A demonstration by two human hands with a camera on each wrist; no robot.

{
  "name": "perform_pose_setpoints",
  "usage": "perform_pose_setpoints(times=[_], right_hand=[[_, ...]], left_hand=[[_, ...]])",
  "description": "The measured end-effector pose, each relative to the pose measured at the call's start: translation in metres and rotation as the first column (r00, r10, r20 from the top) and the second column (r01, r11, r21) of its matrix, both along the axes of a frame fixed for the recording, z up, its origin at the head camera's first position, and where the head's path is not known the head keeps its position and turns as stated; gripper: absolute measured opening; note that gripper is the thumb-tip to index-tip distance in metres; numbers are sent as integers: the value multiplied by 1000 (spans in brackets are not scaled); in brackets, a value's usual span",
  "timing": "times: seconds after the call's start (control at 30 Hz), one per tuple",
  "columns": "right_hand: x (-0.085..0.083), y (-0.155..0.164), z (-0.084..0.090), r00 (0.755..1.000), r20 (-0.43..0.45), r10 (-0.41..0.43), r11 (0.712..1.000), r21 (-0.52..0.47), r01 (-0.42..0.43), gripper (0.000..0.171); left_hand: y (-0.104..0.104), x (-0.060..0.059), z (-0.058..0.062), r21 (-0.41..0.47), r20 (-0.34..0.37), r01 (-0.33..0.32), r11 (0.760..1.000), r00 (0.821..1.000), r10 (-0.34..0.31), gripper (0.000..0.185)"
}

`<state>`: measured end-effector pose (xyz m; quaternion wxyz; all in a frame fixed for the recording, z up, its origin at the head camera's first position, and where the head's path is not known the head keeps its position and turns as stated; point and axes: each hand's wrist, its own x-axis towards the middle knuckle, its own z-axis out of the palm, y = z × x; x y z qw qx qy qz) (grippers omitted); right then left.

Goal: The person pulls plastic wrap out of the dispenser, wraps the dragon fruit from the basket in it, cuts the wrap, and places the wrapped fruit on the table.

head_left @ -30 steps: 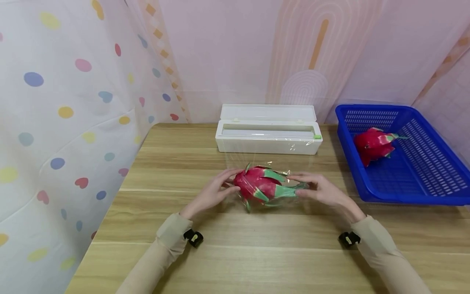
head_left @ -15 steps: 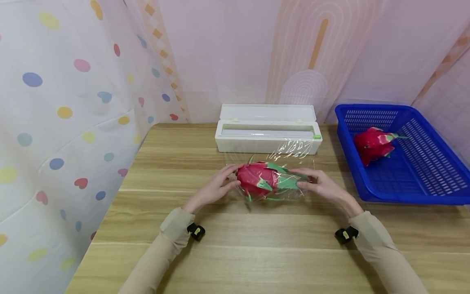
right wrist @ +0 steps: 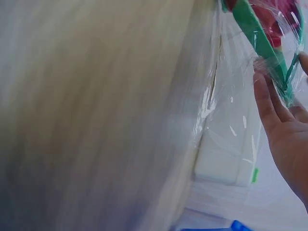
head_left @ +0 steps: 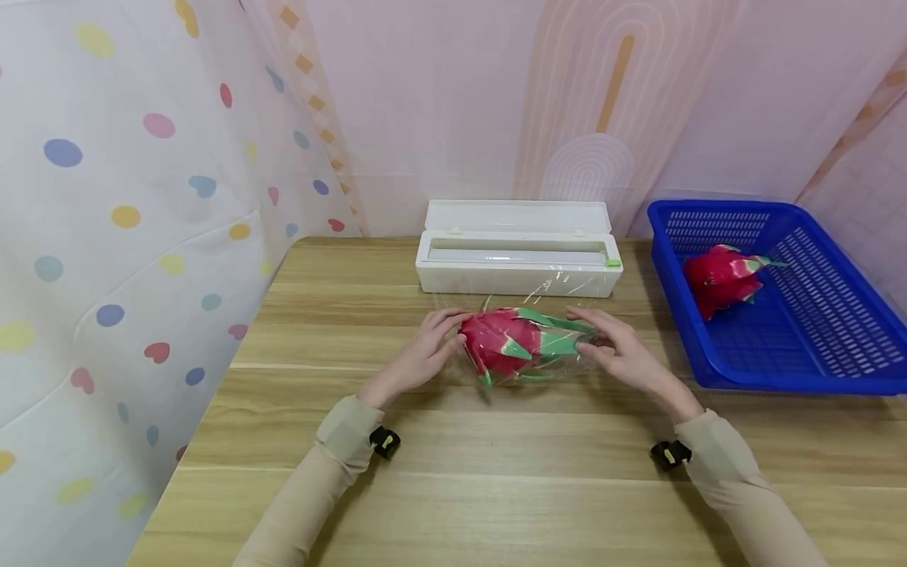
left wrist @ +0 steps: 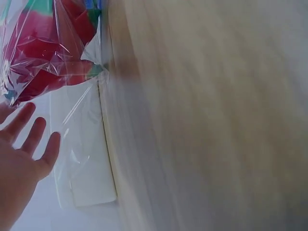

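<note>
A dragon fruit [head_left: 512, 344] is lying mid-tabletop [head_left: 496, 472] under a sheet of cling film [head_left: 560, 295]. The left hand [head_left: 425, 354] is resting at its nine o'clock side with fingers spread and straight. The right hand [head_left: 616, 350] is pressing straightish fingers on the film at three o'clock. A white film dispenser [head_left: 517, 252] is sitting at twelve o'clock, just behind the fruit.
</note>
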<state>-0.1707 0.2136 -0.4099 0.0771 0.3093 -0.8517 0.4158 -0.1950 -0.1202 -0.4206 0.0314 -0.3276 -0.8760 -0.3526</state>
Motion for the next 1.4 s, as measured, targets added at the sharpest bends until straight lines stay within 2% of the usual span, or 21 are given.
perform_pose_setpoints(times=[0.07, 0.13, 0.2, 0.27, 0.37, 0.43, 0.5, 0.53, 0.6, 0.67, 0.7, 0.77, 0.83, 0.93, 1.0, 1.1, 1.17, 1.3, 1.4], right_hand=[[1, -2, 1, 993, -116, -16, 997, 68, 23, 49], [-1, -1, -4, 976, -218, -12, 993, 116, 38, 49], [-2, -2, -5, 956, -294, -2, 989, 141, 45, 49], [-3, -3, -5, 943, -333, 7, 985, 164, 51, 50], [-2, -3, -4, 937, -350, 7, 976, 205, 70, 52], [-1, -2, -2, 943, -334, 6, 972, 225, 74, 53], [0, -1, -1, 956, -293, 0, 972, 226, 70, 52], [0, -1, 0, 966, -259, -10, 975, 214, 67, 51], [1, 0, 1, 983, -179, -37, 981, 183, 70, 50], [2, 0, 1, 990, -123, -70, 984, 157, 89, 50], [2, 0, 2, 989, -127, -81, 983, 154, 100, 50], [3, -1, 2, 979, -182, -87, 979, 165, 118, 50], [3, -3, 3, 955, -289, -70, 974, 187, 128, 48], [5, -8, 5, 907, -422, 3, 960, 255, 115, 43], [7, -11, 6, 895, -442, 63, 938, 332, 99, 49], [8, -15, 6, 904, -407, 132, 892, 446, 71, 65], [6, -16, 5, 919, -369, 141, 875, 480, 59, 72], [0, -16, 3, 941, -314, 125, 876, 480, 44, 81], [-6, -16, 2, 955, -276, 109, 882, 470, 35, 80]], left_hand=[[2, 0, 1, 7, -70, -19, 1000, 997, 19, 35], [4, 0, 2, 21, -155, -38, 999, 987, 41, 32], [5, 0, 3, 43, -241, -52, 998, 969, 61, 33], [6, 1, 3, 66, -323, -58, 996, 943, 77, 36], [8, 2, 5, 71, -427, -30, 997, 902, 58, 37], [8, 4, 6, 32, -485, -6, 999, 875, 21, 37], [9, 6, 7, -21, -510, 8, 1000, 860, -18, 38], [9, 7, 8, -49, -512, 8, 999, 859, -32, 38], [10, 10, 9, -112, -493, -7, 994, 868, -49, 39], [11, 11, 9, -162, -450, -20, 987, 891, -56, 44], [12, 12, 10, -185, -428, -22, 983, 902, -61, 49], [13, 12, 9, -221, -388, -14, 975, 919, -75, 60], [14, 13, 9, -233, -361, 3, 972, 928, -90, 73], [15, 12, 7, -235, -351, 20, 972, 931, -104, 86], [15, 12, 5, -232, -349, 20, 973, 931, -103, 93], [16, 11, 4, -230, -337, 21, 973, 936, -99, 100], [17, 9, 4, -232, -330, 19, 972, 939, -97, 104], [21, 6, 5, -240, -321, 9, 971, 943, -88, 106], [24, 3, 7, -244, -294, -7, 970, 953, -67, 104]])
